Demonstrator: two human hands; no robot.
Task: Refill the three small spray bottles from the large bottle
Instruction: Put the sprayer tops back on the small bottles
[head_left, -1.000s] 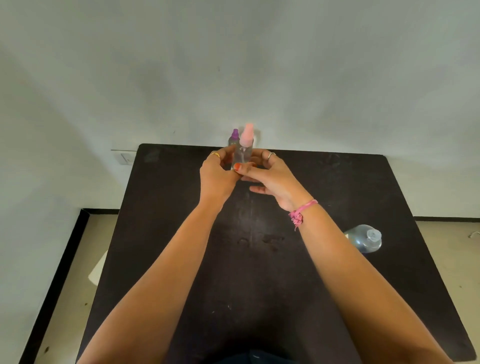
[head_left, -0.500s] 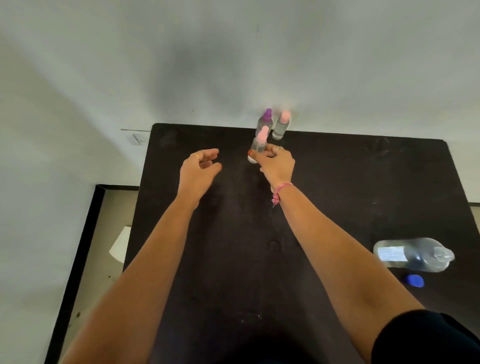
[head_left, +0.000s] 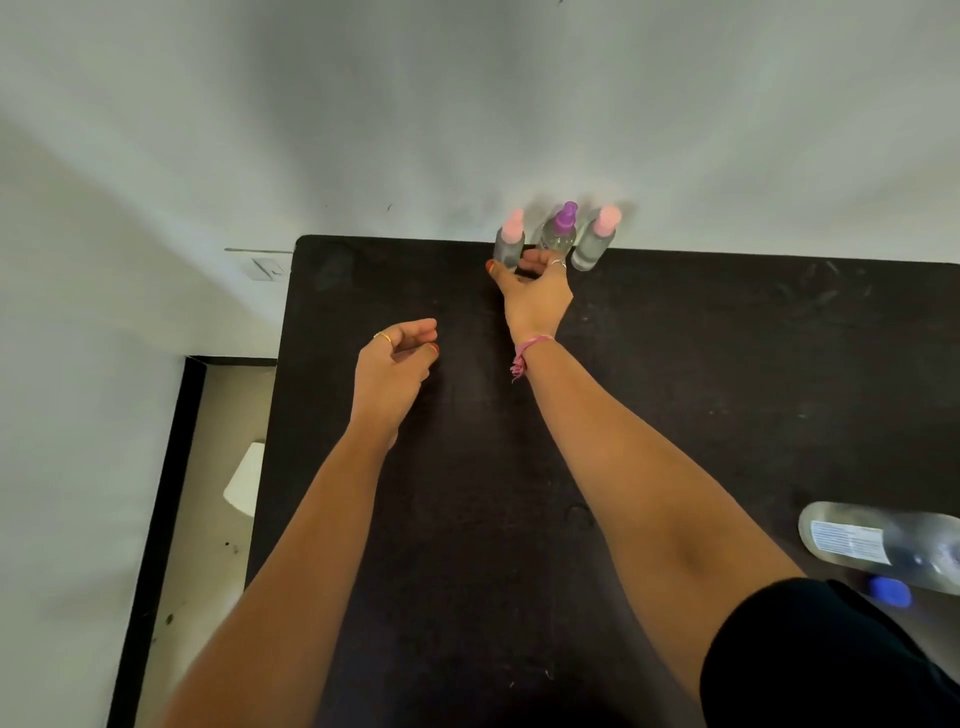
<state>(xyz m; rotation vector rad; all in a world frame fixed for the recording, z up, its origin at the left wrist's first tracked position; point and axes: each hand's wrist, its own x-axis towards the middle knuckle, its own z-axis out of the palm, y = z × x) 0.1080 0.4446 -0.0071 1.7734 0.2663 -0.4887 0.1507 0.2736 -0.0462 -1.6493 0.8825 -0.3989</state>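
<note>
Across the middle of the frame a black table (head_left: 675, 364) meets a white wall. Three small spray bottles stand at its far edge: pink-capped bottle (head_left: 509, 241), purple-capped bottle (head_left: 560, 231), another pink one (head_left: 595, 241). Right hand (head_left: 535, 296) now sets the left pink bottle down, fingers around it. Left hand (head_left: 397, 364) has pulled back, loosely curled, holding nothing. Large bottle (head_left: 883, 545) lies lower right beside a blue cap (head_left: 889, 591).

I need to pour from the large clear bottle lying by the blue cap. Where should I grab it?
Grip the large clear plastic bottle round its labelled mid-body, from above with the right hand. It lies on its side and seems uncapped, the loose blue cap beside it, so lift neck-up.
</note>
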